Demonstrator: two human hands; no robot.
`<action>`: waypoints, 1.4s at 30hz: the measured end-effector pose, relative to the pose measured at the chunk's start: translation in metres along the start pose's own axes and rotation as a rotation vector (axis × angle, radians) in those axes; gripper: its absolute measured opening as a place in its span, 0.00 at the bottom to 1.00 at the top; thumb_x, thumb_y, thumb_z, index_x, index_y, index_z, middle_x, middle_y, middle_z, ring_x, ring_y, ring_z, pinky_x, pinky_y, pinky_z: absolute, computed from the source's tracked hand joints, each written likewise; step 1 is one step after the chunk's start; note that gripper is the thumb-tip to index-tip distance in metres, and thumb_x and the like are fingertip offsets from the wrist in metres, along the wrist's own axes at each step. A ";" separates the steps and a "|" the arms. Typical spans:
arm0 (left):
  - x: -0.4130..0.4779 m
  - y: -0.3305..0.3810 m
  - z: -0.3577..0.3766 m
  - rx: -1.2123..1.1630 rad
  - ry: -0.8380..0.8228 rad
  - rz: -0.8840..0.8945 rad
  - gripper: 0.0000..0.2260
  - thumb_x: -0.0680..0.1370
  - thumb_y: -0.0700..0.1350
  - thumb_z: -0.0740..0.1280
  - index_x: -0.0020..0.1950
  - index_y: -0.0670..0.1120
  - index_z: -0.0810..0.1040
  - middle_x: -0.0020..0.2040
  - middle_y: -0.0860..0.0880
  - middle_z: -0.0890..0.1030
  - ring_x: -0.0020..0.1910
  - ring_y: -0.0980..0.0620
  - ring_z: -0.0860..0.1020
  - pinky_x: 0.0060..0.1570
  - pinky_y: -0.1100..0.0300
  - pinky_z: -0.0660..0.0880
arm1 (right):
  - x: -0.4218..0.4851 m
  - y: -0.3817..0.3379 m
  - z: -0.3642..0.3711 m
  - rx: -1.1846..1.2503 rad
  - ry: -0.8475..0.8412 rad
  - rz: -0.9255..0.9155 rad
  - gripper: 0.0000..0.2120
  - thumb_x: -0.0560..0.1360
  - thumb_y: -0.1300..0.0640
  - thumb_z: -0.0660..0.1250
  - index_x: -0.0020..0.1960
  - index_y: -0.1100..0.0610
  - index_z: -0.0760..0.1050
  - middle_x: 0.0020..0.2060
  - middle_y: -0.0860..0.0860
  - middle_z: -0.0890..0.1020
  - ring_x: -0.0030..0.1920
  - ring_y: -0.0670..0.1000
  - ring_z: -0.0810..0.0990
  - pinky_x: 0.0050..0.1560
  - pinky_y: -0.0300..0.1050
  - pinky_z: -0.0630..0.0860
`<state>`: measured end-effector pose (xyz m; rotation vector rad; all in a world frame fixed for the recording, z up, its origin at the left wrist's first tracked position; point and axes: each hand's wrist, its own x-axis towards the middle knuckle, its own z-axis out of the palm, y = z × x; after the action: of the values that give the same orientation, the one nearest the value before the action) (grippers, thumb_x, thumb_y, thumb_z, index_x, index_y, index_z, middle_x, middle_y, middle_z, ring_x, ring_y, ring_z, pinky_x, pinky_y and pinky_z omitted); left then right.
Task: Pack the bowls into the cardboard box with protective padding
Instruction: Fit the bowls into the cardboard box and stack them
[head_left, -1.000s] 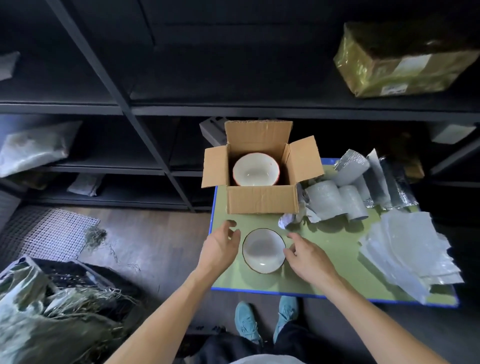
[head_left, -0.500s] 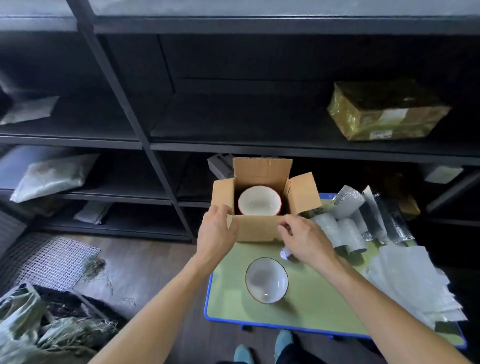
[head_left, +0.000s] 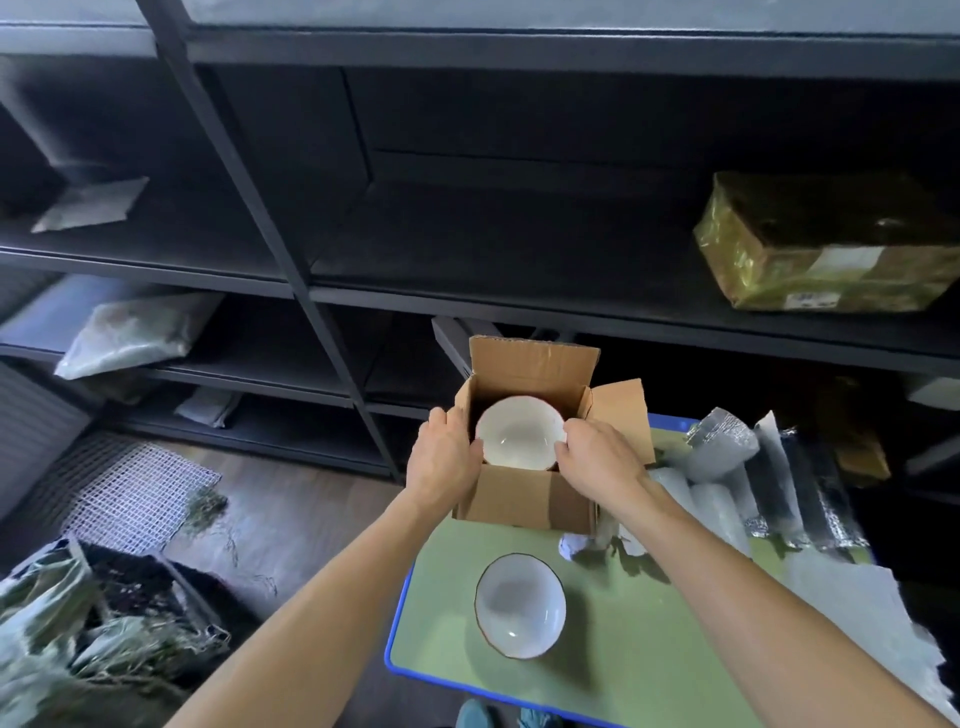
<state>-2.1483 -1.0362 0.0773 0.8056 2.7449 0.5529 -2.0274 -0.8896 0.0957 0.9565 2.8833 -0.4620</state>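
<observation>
desk (head_left: 628, 660): green top, blue rim | cardboard box (head_left: 524, 501): far edge, flaps open | bowl (head_left: 519, 605): upright, near front | foil padding rolls (head_left: 722, 452): right of box | padding sheets (head_left: 857, 613): right edge

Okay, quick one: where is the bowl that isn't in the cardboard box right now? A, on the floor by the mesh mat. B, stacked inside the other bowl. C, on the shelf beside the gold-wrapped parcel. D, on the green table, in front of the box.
D: the loose bowl sits upright on the green table, on the near side of the cardboard box and apart from it.
</observation>
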 end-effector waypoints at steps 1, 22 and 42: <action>0.002 -0.001 0.000 0.001 -0.006 -0.015 0.13 0.81 0.49 0.61 0.61 0.44 0.71 0.54 0.45 0.74 0.51 0.44 0.76 0.45 0.53 0.73 | 0.005 -0.001 0.000 -0.023 -0.011 0.004 0.10 0.81 0.56 0.59 0.55 0.61 0.76 0.51 0.58 0.81 0.52 0.59 0.80 0.41 0.45 0.67; 0.010 -0.020 -0.001 0.020 -0.094 0.012 0.11 0.84 0.53 0.53 0.50 0.46 0.67 0.46 0.47 0.79 0.39 0.44 0.75 0.38 0.53 0.70 | 0.037 -0.027 0.021 -0.180 -0.078 0.235 0.17 0.78 0.65 0.63 0.65 0.62 0.65 0.56 0.61 0.81 0.56 0.60 0.81 0.42 0.48 0.69; 0.011 -0.032 -0.022 0.002 -0.090 0.116 0.16 0.83 0.56 0.55 0.58 0.44 0.71 0.41 0.50 0.76 0.37 0.46 0.73 0.37 0.54 0.69 | 0.013 -0.021 -0.017 0.124 0.146 0.335 0.09 0.74 0.63 0.57 0.49 0.58 0.75 0.37 0.56 0.82 0.39 0.58 0.81 0.35 0.46 0.74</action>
<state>-2.1800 -1.0614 0.0829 0.9709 2.6299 0.5221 -2.0493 -0.8931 0.1152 1.5184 2.7571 -0.5658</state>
